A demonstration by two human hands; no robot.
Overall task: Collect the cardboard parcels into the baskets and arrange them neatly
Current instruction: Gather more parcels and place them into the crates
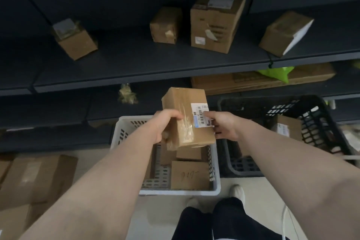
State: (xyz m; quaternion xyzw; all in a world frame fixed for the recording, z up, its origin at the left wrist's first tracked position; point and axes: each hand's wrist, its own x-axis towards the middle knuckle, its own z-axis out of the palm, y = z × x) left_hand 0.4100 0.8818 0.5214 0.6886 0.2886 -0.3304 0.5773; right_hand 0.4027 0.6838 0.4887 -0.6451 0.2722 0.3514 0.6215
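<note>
Head view, roughly midway through the job by the look of it. Both hands clamped on one taped cardboard parcel [187, 117], left hand [165, 124] wrapped round its left side, right hand [224, 124] pressing the labelled right side, held just above the white basket [215, 169] on the floor. Already a few parcels down in that basket, including one with handwriting [190, 175] near its front edge, plus at least one labelled box [287, 126] in the black basket [319, 117] beside it. Still plenty left though: four boxes spread along the upper shelf [136, 58], from the small one near its left end [75, 39] to the tall one [216, 21] right of middle, and more cartons [35, 177] stacked on the floor at left. Tidy stacking probably still to do.
</note>
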